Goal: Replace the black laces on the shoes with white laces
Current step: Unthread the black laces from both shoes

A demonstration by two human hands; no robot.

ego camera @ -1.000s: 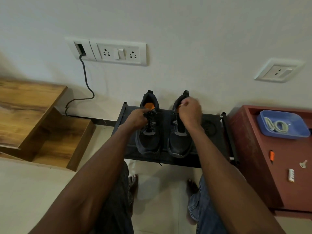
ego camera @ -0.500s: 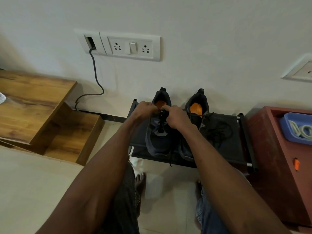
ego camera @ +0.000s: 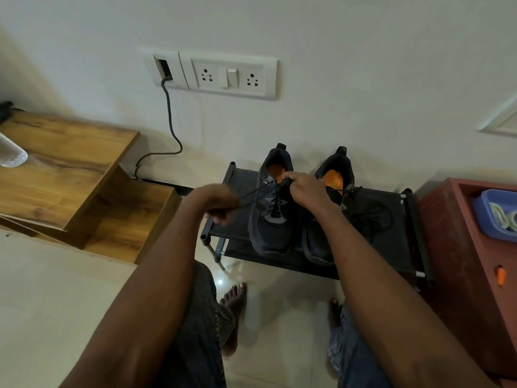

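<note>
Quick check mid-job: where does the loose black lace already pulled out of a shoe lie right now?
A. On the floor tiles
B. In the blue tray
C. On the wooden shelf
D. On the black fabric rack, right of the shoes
D: the loose black lace lies coiled on the black fabric rack, right of the right-hand black shoe.

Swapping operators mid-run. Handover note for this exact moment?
Left hand: grips a pulled-out black lace end, drawn left of the shoe.
Right hand: pinches the lace at the top eyelets of the left-side black mesh sneaker.
Both sneakers stand on the black fabric shoe rack; the right-side black sneaker looks unlaced, a loose black lace beside it.
White laces appear to lie in the blue plastic tray.
Done: one shoe seemingly unlaced.
Left: finish unlacing, thread white laces.
</note>
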